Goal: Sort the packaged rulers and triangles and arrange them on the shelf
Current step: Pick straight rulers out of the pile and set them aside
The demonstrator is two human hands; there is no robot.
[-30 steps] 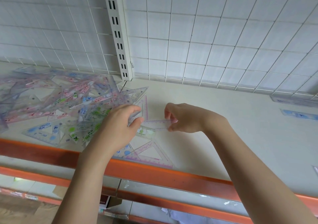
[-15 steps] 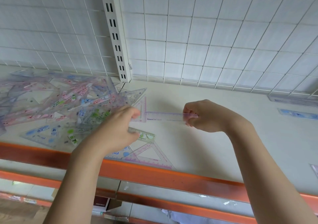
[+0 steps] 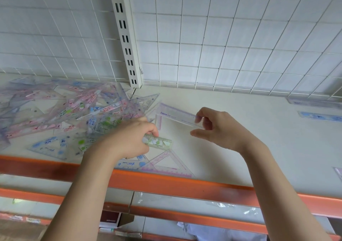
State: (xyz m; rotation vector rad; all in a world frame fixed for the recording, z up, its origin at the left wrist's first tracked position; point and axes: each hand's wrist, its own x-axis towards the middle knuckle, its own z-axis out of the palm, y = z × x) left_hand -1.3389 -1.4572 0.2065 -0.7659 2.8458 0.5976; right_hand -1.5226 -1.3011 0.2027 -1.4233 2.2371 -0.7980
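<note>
Head view
Writing: small dark print runs along the pink-edged ruler (image 3: 175, 115) near its left end; too small to read. Cartoon prints on the pile pieces, no legible words.
Surface: cream shelf (image 3: 240, 129) with an orange front rail (image 3: 166, 182); white wire grid panel (image 3: 231, 37) behind, split by a slotted upright (image 3: 125, 37).
Below: a second orange-railed level; a dark red box (image 3: 110, 217) shows under it.
Pile: heap of clear packaged rulers and triangles (image 3: 61, 114) on the shelf's left half, overlapping, pink, blue and green prints.
Left hand (image 3: 127, 140): grip curled round a short green-printed ruler (image 3: 159, 142), at the pile's right edge, just above the shelf.
Right hand (image 3: 220, 129): grip pinches the right end of the pink-edged ruler, held off the shelf, tilted down to the right.
Triangle: pink-edged triangle (image 3: 170, 164) flat by the front rail, between the two forearms.
Far right: two blue-printed rulers (image 3: 320, 116) lie flat near the back, well apart from the pile.
</note>
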